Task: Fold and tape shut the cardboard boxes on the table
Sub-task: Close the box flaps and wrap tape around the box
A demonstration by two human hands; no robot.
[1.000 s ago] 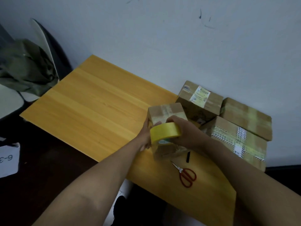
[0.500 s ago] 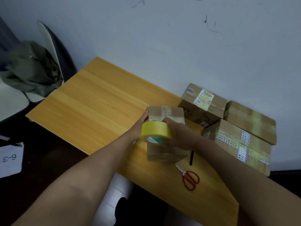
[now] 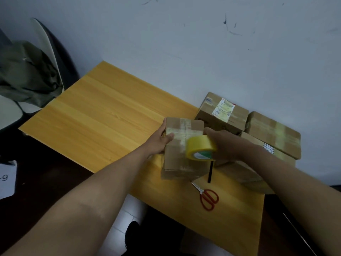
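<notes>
Gripping the yellow tape roll [image 3: 201, 147], the right hand [image 3: 224, 145] sets it vs the small box [image 3: 181, 145] at the table [image 3: 103, 115] near edge. Left hand [image 3: 158, 141] clasps box's left side, thumb on top. Red scissors [image 3: 209, 198] lie nearer; taped boxes [image 3: 273, 132] far right.

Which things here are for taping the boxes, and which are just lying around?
For the job:
small box, held by the left hand
yellow tape roll, in the right hand
red scissors
stacked boxes

Just lying about:
green cloth on the chair
paper sheet
</notes>
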